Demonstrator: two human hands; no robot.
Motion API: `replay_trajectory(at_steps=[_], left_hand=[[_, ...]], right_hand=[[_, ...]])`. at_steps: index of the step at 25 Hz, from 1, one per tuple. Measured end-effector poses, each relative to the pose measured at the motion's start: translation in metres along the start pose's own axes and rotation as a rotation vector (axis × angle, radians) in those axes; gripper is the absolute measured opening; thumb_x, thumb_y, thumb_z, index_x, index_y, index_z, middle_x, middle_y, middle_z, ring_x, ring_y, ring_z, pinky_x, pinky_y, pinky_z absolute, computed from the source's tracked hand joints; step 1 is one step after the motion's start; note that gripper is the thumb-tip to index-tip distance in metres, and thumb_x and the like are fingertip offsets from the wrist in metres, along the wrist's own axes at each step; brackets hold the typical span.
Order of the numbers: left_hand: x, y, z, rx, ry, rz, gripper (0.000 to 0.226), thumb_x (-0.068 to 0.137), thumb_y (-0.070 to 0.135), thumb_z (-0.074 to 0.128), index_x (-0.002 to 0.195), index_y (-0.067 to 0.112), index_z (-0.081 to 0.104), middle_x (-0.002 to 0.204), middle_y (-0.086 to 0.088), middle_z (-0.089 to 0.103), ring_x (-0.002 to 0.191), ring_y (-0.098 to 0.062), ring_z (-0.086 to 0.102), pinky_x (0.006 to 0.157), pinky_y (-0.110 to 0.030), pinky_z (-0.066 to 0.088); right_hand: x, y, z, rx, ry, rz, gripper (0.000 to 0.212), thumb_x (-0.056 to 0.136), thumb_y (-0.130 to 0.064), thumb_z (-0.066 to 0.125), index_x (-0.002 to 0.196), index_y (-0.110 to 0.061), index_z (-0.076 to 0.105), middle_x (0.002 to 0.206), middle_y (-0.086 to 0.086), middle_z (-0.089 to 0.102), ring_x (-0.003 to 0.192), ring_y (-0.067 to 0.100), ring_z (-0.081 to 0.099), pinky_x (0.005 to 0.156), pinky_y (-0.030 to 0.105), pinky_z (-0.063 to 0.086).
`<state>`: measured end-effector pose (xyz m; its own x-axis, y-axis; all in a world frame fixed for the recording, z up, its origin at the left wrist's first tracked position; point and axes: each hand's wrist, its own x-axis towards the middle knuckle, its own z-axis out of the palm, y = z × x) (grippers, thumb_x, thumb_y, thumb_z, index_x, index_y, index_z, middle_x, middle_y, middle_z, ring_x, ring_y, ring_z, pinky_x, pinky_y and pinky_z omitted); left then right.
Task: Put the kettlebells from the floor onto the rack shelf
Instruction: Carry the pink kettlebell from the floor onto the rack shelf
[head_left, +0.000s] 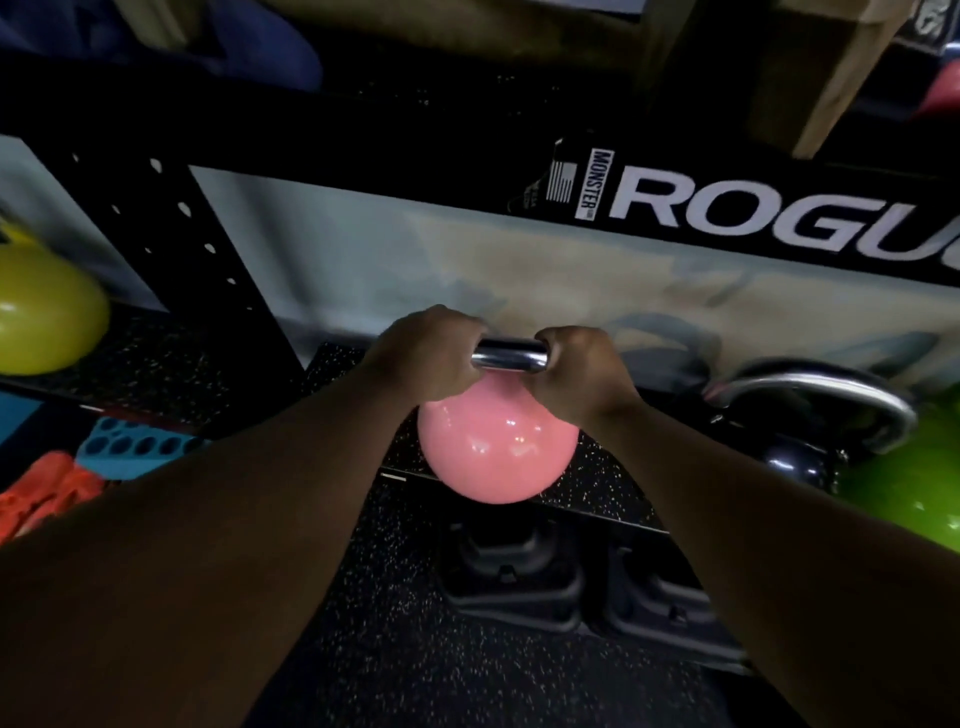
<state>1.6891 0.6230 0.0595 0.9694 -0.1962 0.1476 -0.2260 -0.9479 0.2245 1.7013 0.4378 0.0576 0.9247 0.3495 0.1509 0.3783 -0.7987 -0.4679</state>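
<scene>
A pink kettlebell (496, 449) with a shiny steel handle hangs in the middle of the view. My left hand (423, 353) and my right hand (582, 366) both grip that handle, one at each end. The ball sits over the front edge of the rack's low speckled shelf (602, 493); whether it touches the shelf I cannot tell. On the shelf to the right stands a green kettlebell (914, 483) with a steel handle. A yellow kettlebell (44, 317) rests on the shelf at the far left.
A black perforated rack upright (171, 244) stands left of my hands. A black crossbar (779, 208) with white lettering runs above the shelf. A small dark kettlebell (792, 460) sits beside the green one. Black weights (511, 571) lie below the shelf; blue and orange items (104, 457) lie at left.
</scene>
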Motion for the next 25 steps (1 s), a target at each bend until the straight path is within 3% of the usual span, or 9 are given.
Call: replay_trajectory(at_steps=[7, 15, 17, 20, 22, 25], left_hand=[[0.040, -0.006, 0.011, -0.103, -0.098, -0.084, 0.017, 0.081, 0.016, 0.069, 0.097, 0.011, 0.070, 0.087, -0.011, 0.070, 0.081, -0.031, 0.065, 0.066, -0.030, 0.042], [0.041, -0.007, 0.012, -0.123, -0.077, -0.087, 0.026, 0.083, 0.018, 0.070, 0.106, 0.012, 0.060, 0.097, -0.012, 0.070, 0.089, -0.032, 0.065, 0.069, -0.033, 0.048], [0.034, -0.003, 0.009, -0.163, -0.041, -0.130, 0.035, 0.081, 0.020, 0.072, 0.112, 0.014, 0.056, 0.104, -0.011, 0.066, 0.095, -0.031, 0.062, 0.078, -0.042, 0.054], [0.007, -0.005, 0.007, -0.331, 0.046, -0.206, 0.049, 0.077, 0.016, 0.074, 0.121, 0.018, 0.054, 0.114, -0.009, 0.059, 0.105, -0.026, 0.054, 0.089, -0.047, 0.051], [-0.026, -0.017, 0.003, -0.369, 0.078, -0.323, 0.061, 0.074, 0.017, 0.074, 0.130, 0.020, 0.050, 0.125, -0.010, 0.055, 0.114, -0.028, 0.051, 0.097, -0.049, 0.047], [-0.100, -0.046, -0.001, -0.349, 0.073, -0.523, 0.061, 0.073, 0.028, 0.070, 0.131, 0.023, 0.050, 0.133, -0.006, 0.053, 0.123, -0.029, 0.049, 0.103, -0.051, 0.042]], right_hand=[[0.031, 0.011, 0.009, -0.002, 0.016, 0.124, 0.020, 0.077, -0.011, 0.061, 0.094, -0.010, 0.072, 0.083, 0.013, 0.071, 0.077, 0.030, 0.064, 0.064, 0.028, 0.047], [0.034, 0.018, 0.017, -0.017, 0.045, 0.096, 0.013, 0.077, -0.014, 0.062, 0.089, -0.016, 0.068, 0.072, 0.003, 0.062, 0.070, 0.024, 0.060, 0.056, 0.023, 0.033], [0.034, 0.017, 0.011, -0.109, -0.016, 0.079, 0.024, 0.075, -0.018, 0.063, 0.099, -0.017, 0.062, 0.084, 0.005, 0.058, 0.086, 0.030, 0.059, 0.064, 0.027, 0.033], [0.038, 0.000, -0.006, -0.288, -0.115, -0.065, 0.066, 0.061, -0.033, 0.066, 0.124, -0.031, 0.043, 0.114, 0.006, 0.049, 0.113, 0.030, 0.041, 0.083, 0.034, 0.030], [0.036, -0.030, -0.010, -0.210, -0.098, -0.232, 0.071, 0.057, -0.044, 0.056, 0.127, -0.036, 0.042, 0.118, 0.002, 0.049, 0.120, 0.028, 0.037, 0.095, 0.038, 0.030], [0.025, -0.083, 0.009, -0.172, -0.132, -0.445, 0.064, 0.060, -0.037, 0.055, 0.124, -0.028, 0.053, 0.116, 0.005, 0.056, 0.118, 0.031, 0.046, 0.103, 0.042, 0.033]])
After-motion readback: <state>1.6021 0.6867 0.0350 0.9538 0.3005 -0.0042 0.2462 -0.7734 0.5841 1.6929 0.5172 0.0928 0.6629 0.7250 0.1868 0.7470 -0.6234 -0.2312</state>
